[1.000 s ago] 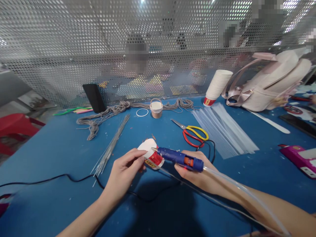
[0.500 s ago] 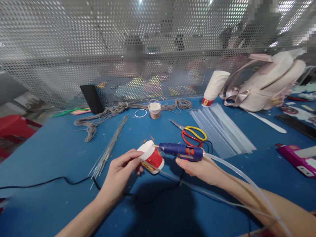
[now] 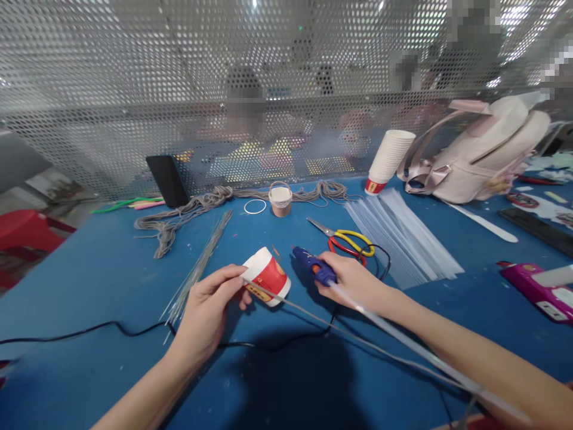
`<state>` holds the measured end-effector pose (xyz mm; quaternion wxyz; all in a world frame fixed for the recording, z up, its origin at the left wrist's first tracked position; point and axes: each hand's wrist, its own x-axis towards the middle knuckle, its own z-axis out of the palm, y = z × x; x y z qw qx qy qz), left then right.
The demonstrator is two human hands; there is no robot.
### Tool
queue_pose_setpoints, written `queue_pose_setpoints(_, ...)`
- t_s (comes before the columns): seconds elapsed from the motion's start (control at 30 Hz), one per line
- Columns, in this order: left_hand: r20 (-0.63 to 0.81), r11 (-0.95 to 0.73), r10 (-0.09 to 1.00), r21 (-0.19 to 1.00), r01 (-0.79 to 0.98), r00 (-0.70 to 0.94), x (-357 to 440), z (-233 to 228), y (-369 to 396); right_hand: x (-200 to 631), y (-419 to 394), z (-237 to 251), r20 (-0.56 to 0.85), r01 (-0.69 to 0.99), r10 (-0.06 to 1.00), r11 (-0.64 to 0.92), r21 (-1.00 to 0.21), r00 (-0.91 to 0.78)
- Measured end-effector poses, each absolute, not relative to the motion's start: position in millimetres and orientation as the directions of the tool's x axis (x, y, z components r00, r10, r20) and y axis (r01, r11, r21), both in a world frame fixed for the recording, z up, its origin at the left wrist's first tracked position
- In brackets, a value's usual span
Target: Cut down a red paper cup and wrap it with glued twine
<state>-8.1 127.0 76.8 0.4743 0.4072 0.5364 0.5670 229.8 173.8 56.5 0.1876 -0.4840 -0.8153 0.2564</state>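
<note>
My left hand (image 3: 213,307) is closed on a red and white paper cup (image 3: 271,277), tilted on its side above the table. A thin grey cord (image 3: 308,312) runs from under my left thumb across the cup and off toward the lower right. In my right hand (image 3: 353,280) is a blue hot glue gun (image 3: 313,266), its nozzle pointing up and left, apart from the cup. A long clear glue stick (image 3: 385,322) sticks out of the gun's rear and passes over my right forearm.
Scissors (image 3: 342,237) and clear plastic strips (image 3: 403,239) lie right of centre. Behind are a small bucket (image 3: 280,203), grey cord bundles (image 3: 172,218), stacked paper cups (image 3: 390,161) and a backpack (image 3: 483,155). Thin wires (image 3: 197,269) lie left; a black cable (image 3: 102,325) crosses the blue table (image 3: 111,263).
My right hand has drawn the glue gun back from the cup's rim and turned it, nozzle now pointing up-left. My left hand and the cup have shifted slightly left.
</note>
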Motion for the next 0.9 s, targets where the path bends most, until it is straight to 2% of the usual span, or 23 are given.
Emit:
queue_pose_setpoints(0.1,-0.031,0.019,0.966,0.999,-0.049,-0.255,-9.9,76.6,128.2,227.2,180.1,52.8,0.026,0.786,0.832,0.534,-0.312,-0.554)
queue_pose_setpoints(0.17,-0.007,0.009,0.970,1.000,0.008,-0.244,-11.2,76.6,128.2,225.7,184.9,50.6,0.009,0.787,0.804,0.585,-0.197,-0.595)
queue_pose_setpoints(0.27,0.022,-0.005,0.974,0.997,0.075,-0.227,-12.2,77.8,127.5,224.1,193.9,49.5,0.001,0.786,0.790,0.609,-0.111,-0.613)
queue_pose_setpoints(0.4,0.044,-0.027,0.977,0.996,0.084,-0.210,-12.1,80.5,125.6,221.1,209.1,49.9,0.002,0.783,0.786,0.617,-0.081,-0.619)
queue_pose_setpoints(0.57,0.079,-0.064,0.979,0.994,0.083,-0.187,-13.1,78.5,122.6,219.8,224.4,53.7,-0.003,0.721,0.723,0.689,-0.078,-0.691)
queue_pose_setpoints(0.63,0.080,-0.060,0.981,0.992,0.114,-0.178,-13.7,76.9,122.1,219.5,223.2,59.8,0.066,0.704,0.711,0.703,-0.103,-0.700)
queue_pose_setpoints(0.7,0.069,-0.041,0.983,0.986,0.163,-0.170,-13.9,76.6,121.9,216.5,214.9,68.9,0.226,0.671,0.702,0.712,-0.207,-0.676)
queue_pose_setpoints(0.77,0.057,-0.021,0.985,0.978,0.209,-0.165,-13.4,77.8,121.8,209.4,200.3,78.7,0.381,0.574,0.692,0.722,-0.386,-0.614)
queue_pose_setpoints(0.83,0.054,-0.016,0.986,0.970,0.241,-0.155,-12.0,80.3,121.7,198.8,183.1,85.8,0.408,0.424,0.668,0.726,-0.542,-0.622)
queue_pose_setpoints(0.87,0.057,-0.019,0.987,0.968,0.251,-0.147,-11.0,81.8,121.6,192.9,175.2,87.3,0.401,0.374,0.647,0.730,-0.573,-0.648)
queue_pose_setpoints(0.9,0.059,-0.021,0.988,0.965,0.260,-0.139,-9.9,83.2,121.3,187.0,168.4,87.4,0.425,0.371,0.632,0.749,-0.549,-0.648)
